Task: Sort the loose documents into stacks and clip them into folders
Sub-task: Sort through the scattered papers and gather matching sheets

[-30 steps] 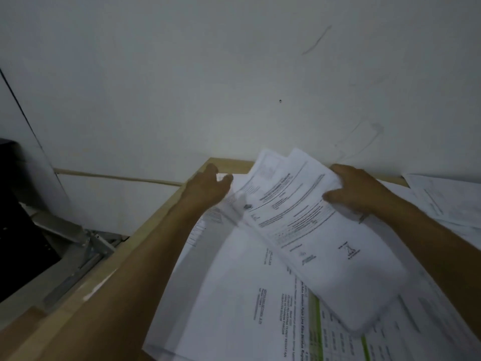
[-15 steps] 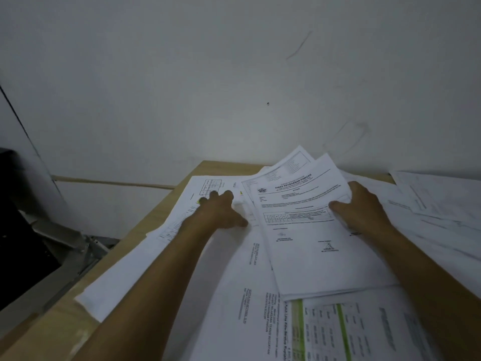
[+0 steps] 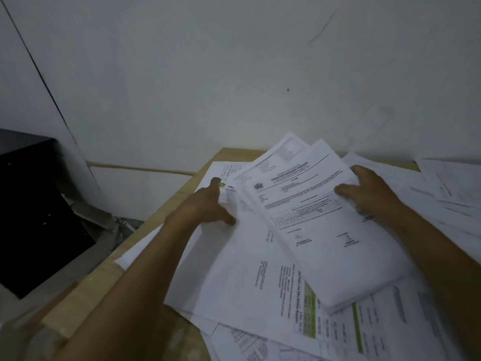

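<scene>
A thick stack of printed documents [image 3: 325,230] lies tilted on top of several loose sheets [image 3: 242,269] that cover the wooden desk [image 3: 86,290]. My right hand [image 3: 372,194] grips the stack's far right edge, thumb on the top page and fingers curled round the side. My left hand [image 3: 208,204] rests on the loose sheets just left of the stack, index finger stretched toward a page with a green logo [image 3: 223,185], thumb against a white sheet. No folder or clip is in view.
More papers [image 3: 447,188] are spread at the back right against the white wall. Sheets with green-striped tables [image 3: 356,332] lie near me. A dark cabinet [image 3: 31,209] with a grey metal part stands left of the desk, beyond its left edge.
The stack was lifted a second ago and now lies on the loose sheets. My left hand let go of its edge and moved down onto the papers beside it. The view shifted left.
</scene>
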